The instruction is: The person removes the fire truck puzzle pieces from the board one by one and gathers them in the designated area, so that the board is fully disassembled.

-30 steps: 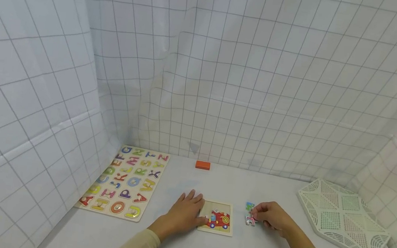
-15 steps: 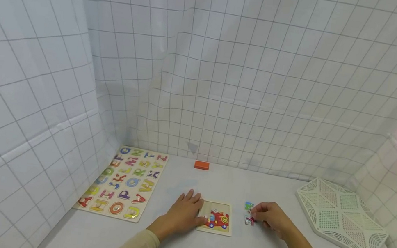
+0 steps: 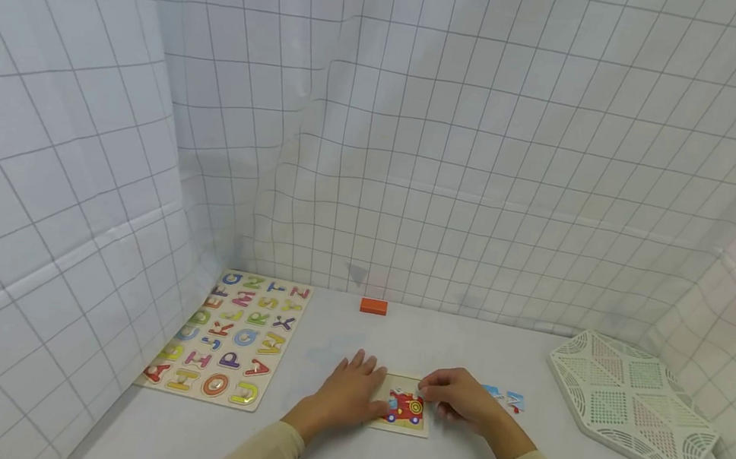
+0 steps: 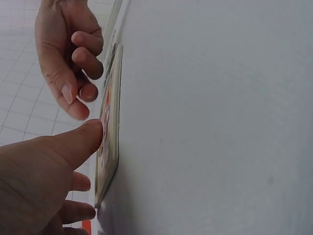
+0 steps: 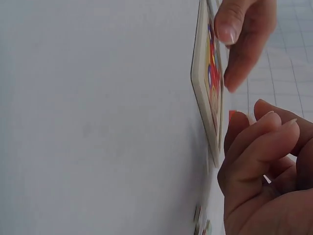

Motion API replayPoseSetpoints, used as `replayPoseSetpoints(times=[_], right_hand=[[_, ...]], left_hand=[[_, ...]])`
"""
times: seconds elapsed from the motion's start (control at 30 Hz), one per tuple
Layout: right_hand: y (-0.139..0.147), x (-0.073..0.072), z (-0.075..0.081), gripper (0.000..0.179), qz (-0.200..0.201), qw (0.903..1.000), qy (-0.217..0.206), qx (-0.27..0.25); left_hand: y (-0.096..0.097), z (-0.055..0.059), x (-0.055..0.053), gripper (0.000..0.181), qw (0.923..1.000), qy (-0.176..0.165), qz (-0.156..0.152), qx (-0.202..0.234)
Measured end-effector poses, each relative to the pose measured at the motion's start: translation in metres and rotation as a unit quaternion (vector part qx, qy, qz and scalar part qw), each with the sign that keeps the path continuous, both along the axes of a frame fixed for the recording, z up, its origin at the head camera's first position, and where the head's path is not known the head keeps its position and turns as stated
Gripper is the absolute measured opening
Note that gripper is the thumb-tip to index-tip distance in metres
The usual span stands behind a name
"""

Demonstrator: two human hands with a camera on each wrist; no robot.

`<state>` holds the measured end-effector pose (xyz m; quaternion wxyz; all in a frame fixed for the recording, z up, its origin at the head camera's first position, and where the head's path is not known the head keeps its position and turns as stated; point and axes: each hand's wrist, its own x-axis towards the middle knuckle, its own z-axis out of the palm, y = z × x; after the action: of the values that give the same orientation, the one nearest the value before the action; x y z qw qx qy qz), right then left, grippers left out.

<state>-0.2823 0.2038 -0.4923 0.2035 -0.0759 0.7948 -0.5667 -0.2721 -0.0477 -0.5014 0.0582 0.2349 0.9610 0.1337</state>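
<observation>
A small wooden jigsaw puzzle point(image 3: 406, 410) with a red vehicle picture lies flat on the white table. My left hand point(image 3: 347, 395) rests along its left side, fingers spread and thumb over the picture. In the left wrist view, that thumb point(image 4: 80, 142) touches the puzzle's face. My right hand point(image 3: 458, 397) is over the puzzle's upper right edge, thumb and forefinger pinched together. A small pale bit of a puzzle piece shows at its fingertips; the curled fingers hide most of it. In the right wrist view the right hand point(image 5: 264, 166) is beside the frame.
Loose blue puzzle pieces point(image 3: 514, 401) lie right of the right hand. A wooden alphabet board point(image 3: 236, 336) is at the left, an orange block point(image 3: 374, 306) at the back. A pale perforated polygonal panel point(image 3: 632, 404) lies at the right. Gridded white cloth point(image 3: 453, 156) surrounds the table.
My right hand has moved left from the loose pieces to the puzzle's right edge, uncovering blue pieces behind it. My left hand has stayed nearly in place.
</observation>
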Motion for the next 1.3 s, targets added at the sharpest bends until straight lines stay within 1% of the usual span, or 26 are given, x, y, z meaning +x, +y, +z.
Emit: replayPoseSetpoints(times=[0.1,0.2,0.3,0.37,0.47,0.53,0.67,0.97,1.13,1.3], right_hand=[[-0.017,-0.001,-0.002,0.027,0.024,0.9995,-0.011,-0.017],[-0.028,-0.002,-0.002,0.026,0.033,0.9993,-0.005,-0.016],[-0.033,-0.003,-0.002,0.025,0.044,0.9989,0.017,0.001],[-0.035,-0.004,-0.002,0.024,0.052,0.998,0.032,0.019],[-0.037,-0.005,-0.002,0.022,0.059,0.996,0.051,0.045],[-0.039,-0.005,-0.003,0.02,0.056,0.9948,0.06,0.06],[-0.042,-0.004,-0.004,0.016,0.041,0.9949,0.063,0.067],[-0.043,-0.006,-0.004,0.015,0.015,0.9982,0.046,0.037],[-0.041,-0.01,-0.006,0.014,0.014,0.9995,0.025,0.011],[-0.037,-0.011,-0.008,0.017,0.017,0.9993,-0.004,-0.033]], left_hand=[[0.002,0.001,0.002,0.065,1.0,0.003,-0.003,-0.002],[0.003,0.0,0.004,0.061,0.9997,0.015,-0.016,-0.004],[0.003,0.001,0.005,0.056,0.9989,0.034,-0.031,-0.009],[0.003,0.001,0.006,0.053,0.9985,0.041,-0.036,-0.01],[0.003,0.002,0.006,0.052,0.9984,0.043,-0.033,-0.014],[0.003,0.001,0.006,0.053,0.9986,0.041,-0.028,-0.017],[0.004,0.002,0.006,0.057,0.9991,0.035,-0.017,-0.02],[0.006,0.005,0.005,0.06,0.9994,0.027,-0.008,-0.018],[0.006,0.005,0.005,0.06,0.9997,0.021,-0.005,-0.014],[0.007,0.006,0.006,0.06,0.9998,0.012,-0.004,-0.017]])
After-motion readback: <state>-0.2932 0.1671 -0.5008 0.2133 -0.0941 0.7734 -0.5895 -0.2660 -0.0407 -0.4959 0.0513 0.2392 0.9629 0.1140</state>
